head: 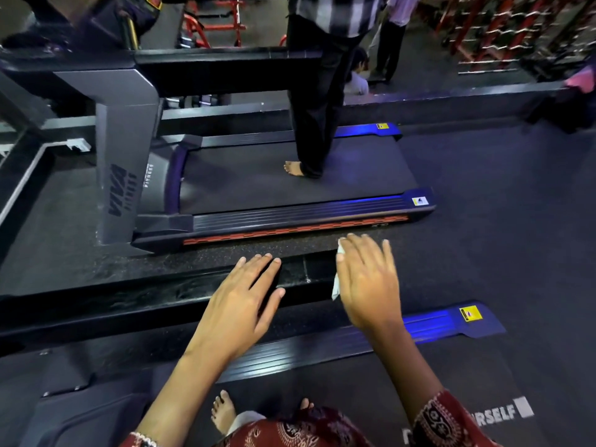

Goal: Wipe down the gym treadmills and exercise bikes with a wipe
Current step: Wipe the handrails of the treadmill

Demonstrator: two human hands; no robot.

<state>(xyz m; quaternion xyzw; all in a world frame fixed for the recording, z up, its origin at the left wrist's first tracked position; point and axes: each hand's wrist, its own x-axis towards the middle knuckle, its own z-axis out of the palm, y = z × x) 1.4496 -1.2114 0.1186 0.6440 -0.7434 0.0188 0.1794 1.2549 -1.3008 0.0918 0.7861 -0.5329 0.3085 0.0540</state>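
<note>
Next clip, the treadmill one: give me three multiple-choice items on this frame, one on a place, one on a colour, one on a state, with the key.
1. Where is the wipe?
A) under the right hand, at the handrail
B) on the floor
C) on the far belt

2. What colour is the strip along the neighbouring treadmill's near side?
A) green
B) orange-red
C) white

3. How does the left hand lie?
A) curled round a bottle
B) in a fist
C) flat on the handrail, fingers straight

Key:
1 A, the white wipe shows at that hand's edge.
2 B, the strip shows orange-red below the ribbed side rail.
3 C, its straight fingers lie across the black rail.
</note>
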